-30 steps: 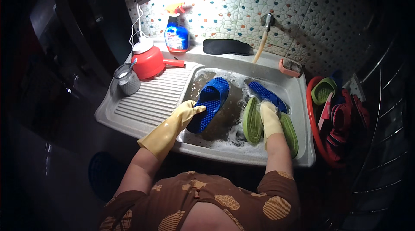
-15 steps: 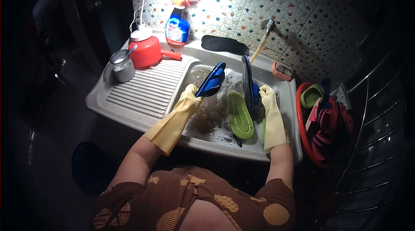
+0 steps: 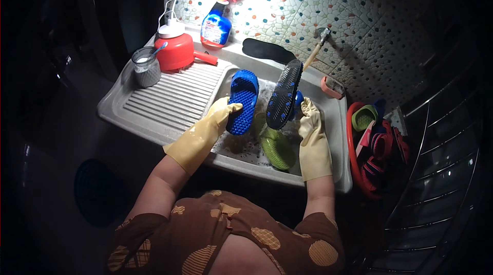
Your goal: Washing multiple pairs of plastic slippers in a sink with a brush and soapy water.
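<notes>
Both hands wear pale yellow rubber gloves over the sink (image 3: 239, 164). My left hand (image 3: 222, 111) grips a blue slipper (image 3: 243, 97) by its side, thumb on the edge. Its bumpy blue footbed faces me. My right hand (image 3: 310, 114) is closed on a second slipper (image 3: 284, 95), turned so its black ridged sole with blue specks shows. Some blue of its strap shows beside the glove; the fingers are partly hidden. Below them, a green slipper (image 3: 278, 150) lies in the basin, in murky, sudsy water.
On the ribbed drainboard (image 3: 164, 99) stand a red container (image 3: 174, 51) and a glass jar (image 3: 147, 72). A spray bottle (image 3: 215, 28), a black insole (image 3: 267, 49) and a pink soap holder (image 3: 333, 88) line the back. A red tub (image 3: 354, 157) of footwear stands right, beside a metal rack (image 3: 431, 187).
The left slipper has turned from edge-on to show its footbed. The right one has tilted to show its sole and moved slightly left, over part of the green slipper.
</notes>
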`<action>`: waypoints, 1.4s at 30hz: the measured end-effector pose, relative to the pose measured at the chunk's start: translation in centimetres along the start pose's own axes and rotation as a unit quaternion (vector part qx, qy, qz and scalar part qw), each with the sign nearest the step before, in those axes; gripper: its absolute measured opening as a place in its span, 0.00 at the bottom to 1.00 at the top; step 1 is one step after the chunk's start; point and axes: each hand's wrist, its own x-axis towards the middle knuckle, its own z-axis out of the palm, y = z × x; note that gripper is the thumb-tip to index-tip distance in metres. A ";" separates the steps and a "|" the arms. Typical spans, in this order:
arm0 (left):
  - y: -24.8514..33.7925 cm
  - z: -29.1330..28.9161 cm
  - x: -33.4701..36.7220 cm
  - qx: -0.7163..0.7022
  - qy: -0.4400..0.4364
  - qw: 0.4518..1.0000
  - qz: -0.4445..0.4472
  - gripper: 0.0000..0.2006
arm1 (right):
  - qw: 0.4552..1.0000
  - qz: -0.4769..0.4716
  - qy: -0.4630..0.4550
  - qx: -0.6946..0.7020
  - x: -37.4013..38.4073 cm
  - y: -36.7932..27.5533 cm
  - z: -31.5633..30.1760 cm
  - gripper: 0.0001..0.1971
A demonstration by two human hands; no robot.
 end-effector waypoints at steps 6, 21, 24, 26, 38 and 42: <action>0.9 -0.3 -0.1 -0.163 -0.032 0.983 -0.077 0.15 | 1.000 0.021 -0.019 -0.002 -0.1 -0.7 1.7 0.03; 0.0 -2.3 0.4 -0.348 -0.159 0.921 -0.078 0.11 | 0.994 0.053 -0.099 0.001 4.1 -1.9 5.2 0.03; -0.4 -2.8 1.2 -0.364 -0.165 0.910 -0.111 0.14 | 0.994 0.057 -0.094 0.006 4.7 -2.1 6.2 0.03; -0.8 -3.0 1.3 -0.304 -0.159 0.937 -0.061 0.17 | 0.994 0.061 -0.088 0.010 4.2 -2.0 6.4 0.03; -0.5 -4.7 1.3 -0.204 -0.115 0.968 -0.090 0.24 | 0.994 0.015 -0.007 -0.106 5.2 -5.1 9.2 0.06; -0.2 -2.5 2.0 -0.259 -0.158 0.943 -0.135 0.24 | 0.986 0.040 -0.012 -0.159 6.7 -7.2 10.0 0.29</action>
